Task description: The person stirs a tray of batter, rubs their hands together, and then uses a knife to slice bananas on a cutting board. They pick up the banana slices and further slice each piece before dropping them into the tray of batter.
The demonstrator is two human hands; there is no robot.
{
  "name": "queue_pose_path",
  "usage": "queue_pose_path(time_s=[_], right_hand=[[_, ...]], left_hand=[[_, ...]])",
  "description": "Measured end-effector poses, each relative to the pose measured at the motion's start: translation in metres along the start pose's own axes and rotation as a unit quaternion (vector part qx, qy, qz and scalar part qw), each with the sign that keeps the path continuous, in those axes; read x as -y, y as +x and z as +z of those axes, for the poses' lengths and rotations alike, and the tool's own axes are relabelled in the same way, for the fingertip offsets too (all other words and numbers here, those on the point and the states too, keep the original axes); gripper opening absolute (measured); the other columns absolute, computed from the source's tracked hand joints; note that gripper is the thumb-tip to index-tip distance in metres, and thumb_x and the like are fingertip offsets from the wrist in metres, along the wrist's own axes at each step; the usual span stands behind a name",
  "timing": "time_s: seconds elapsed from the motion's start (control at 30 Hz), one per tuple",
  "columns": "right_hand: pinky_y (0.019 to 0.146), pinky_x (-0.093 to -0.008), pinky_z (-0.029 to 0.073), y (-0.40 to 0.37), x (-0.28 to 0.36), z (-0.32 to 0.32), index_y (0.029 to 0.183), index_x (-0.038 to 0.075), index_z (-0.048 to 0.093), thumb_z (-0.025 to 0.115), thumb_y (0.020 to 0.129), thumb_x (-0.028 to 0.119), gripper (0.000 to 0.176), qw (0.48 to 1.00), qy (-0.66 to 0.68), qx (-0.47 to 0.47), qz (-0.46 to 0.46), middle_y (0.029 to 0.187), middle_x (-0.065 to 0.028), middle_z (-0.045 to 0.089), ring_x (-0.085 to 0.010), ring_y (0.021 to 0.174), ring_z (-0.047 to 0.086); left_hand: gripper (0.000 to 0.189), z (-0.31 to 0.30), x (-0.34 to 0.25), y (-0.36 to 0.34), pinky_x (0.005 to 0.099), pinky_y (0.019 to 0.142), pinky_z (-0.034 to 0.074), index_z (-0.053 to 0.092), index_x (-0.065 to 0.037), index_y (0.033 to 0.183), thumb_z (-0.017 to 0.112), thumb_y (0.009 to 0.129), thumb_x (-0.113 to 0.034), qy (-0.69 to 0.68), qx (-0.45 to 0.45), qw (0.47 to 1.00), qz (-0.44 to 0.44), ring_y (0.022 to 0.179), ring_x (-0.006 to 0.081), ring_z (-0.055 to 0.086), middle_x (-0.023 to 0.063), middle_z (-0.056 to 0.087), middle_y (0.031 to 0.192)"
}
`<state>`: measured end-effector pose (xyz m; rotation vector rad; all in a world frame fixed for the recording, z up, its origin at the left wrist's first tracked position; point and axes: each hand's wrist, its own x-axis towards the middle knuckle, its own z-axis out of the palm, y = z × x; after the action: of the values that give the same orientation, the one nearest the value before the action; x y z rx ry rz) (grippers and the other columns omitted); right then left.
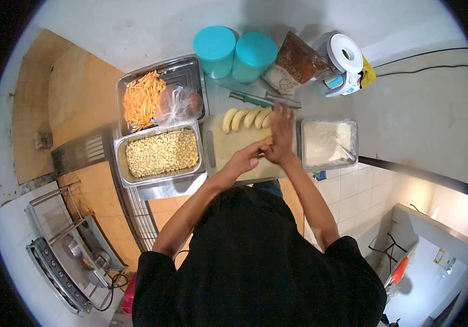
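Note:
Over the cutting board (228, 158), my two hands meet. My right hand (282, 133) has its fingers stretched out towards the far side, slightly blurred, with the palm edge against my left fingertips. My left hand (245, 159) comes in from the left with its fingers together and thumb below. Its fingertips are partly hidden, and whatever lies between the hands is too small to make out. Several peeled bananas (238, 119) lie in a row along the board's far part. Just beyond them is a green-handled knife (253, 100), with another blade beside it.
Left of the board stand a steel pan of small pale-yellow pieces (162, 153) and a tray (198, 82) with orange strips and a tied plastic bag. A tub of creamy batter (326, 143) sits at right. Behind are turquoise-lidded containers (214, 44), a brown-filled bag (299, 62) and a white-lidded jug (345, 52).

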<state>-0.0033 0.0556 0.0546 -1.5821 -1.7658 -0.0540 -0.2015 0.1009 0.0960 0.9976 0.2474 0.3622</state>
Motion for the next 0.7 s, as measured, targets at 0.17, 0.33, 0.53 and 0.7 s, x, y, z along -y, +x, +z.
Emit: queue_pose_path(time_s=[0.17, 0.33, 0.53, 0.7], right_hand=[[0.113, -0.0568, 0.027, 0.007, -0.014, -0.045, 0.125, 0.008, 0.058, 0.054, 0.096, 0.045, 0.047, 0.996, -0.013, 0.080, 0.028, 0.143, -0.0209, 0.047, -0.0468, 0.140, 0.034], [0.083, -0.0497, 0.046, -0.023, -0.022, -0.052, 0.079, 0.004, 0.062, 0.068, 0.088, 0.011, 0.014, 0.989, -0.003, 0.079, 0.122, 0.088, -0.0143, 0.065, -0.0396, 0.096, 0.059], [0.070, -0.0480, 0.049, -0.009, -0.039, -0.069, 0.097, 0.002, 0.064, 0.054, 0.097, 0.010, 0.012, 0.941, 0.128, 0.030, 0.313, 0.081, -0.0208, 0.064, -0.0441, 0.075, 0.059], [0.078, -0.0477, 0.051, 0.021, -0.092, -0.070, 0.106, 0.006, 0.064, 0.054, 0.096, 0.013, 0.016, 0.980, 0.039, 0.105, 0.163, 0.097, -0.0166, 0.068, -0.0398, 0.088, 0.064]], left_hand=[[0.033, 0.011, -0.013, -0.004, 0.0317, 0.082, 0.054, 0.065, 0.002, 0.125, 0.062, 0.100, -0.020, 0.020, -0.115, 0.993, 0.021, 0.106, 0.0189, 0.063, 0.0168, 0.063, 0.124], [0.024, -0.005, 0.005, -0.005, 0.0272, 0.062, 0.050, 0.069, 0.003, 0.094, 0.062, 0.101, -0.019, 0.125, -0.266, 0.955, -0.046, 0.063, 0.0104, 0.059, 0.0032, 0.065, 0.073], [0.037, -0.004, 0.017, 0.016, 0.0286, 0.054, 0.043, 0.056, -0.001, 0.077, 0.055, 0.104, -0.027, 0.268, -0.414, 0.869, -0.046, 0.060, 0.0067, 0.053, -0.0003, 0.048, 0.061], [0.033, 0.019, 0.038, 0.062, 0.0368, 0.056, 0.046, 0.061, -0.001, 0.081, 0.056, 0.102, -0.026, 0.372, -0.394, 0.840, 0.018, 0.058, 0.0191, 0.060, 0.0069, 0.058, 0.063]])
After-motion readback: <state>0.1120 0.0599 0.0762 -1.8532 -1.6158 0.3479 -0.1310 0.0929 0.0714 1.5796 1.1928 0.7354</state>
